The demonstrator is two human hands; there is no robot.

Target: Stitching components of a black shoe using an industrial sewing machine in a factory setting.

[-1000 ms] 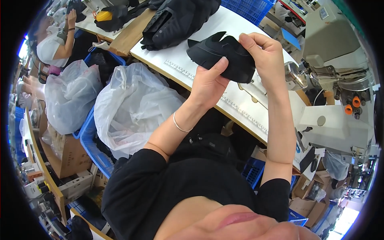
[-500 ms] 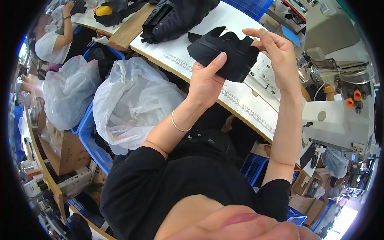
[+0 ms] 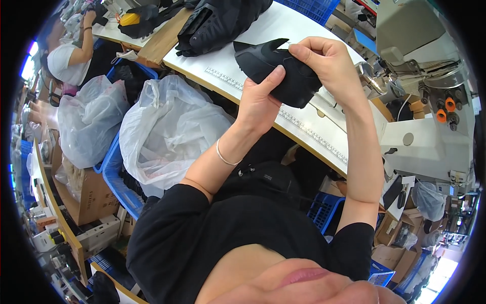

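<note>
Above the white worktable I hold a black shoe upper piece (image 3: 293, 83), layered, with a curved, pointed far edge. My left hand (image 3: 259, 99) is closed on its near left side, thumb pressed on top and the fingers hidden underneath. At the far right edge my right hand (image 3: 326, 66) pinches the piece, thumb and fingertips bent together over it. A silver bangle (image 3: 223, 154) circles my left wrist. Under the piece lies part of the sewing machine bed (image 3: 329, 109), partly covered by my right hand.
Rulers (image 3: 223, 76) run along the white table's (image 3: 202, 63) near edge. A pile of black uppers (image 3: 217, 25) lies at its far left. The sewing machine (image 3: 410, 147) stands at right. White plastic bags (image 3: 172, 131) fill blue crates at left. Another person (image 3: 68, 61) works at far left.
My right hand has come down and left, its fingers folding from stretched out to a pinch on the upper piece. The piece's scalloped far edge is now partly covered; my left hand keeps its hold.
</note>
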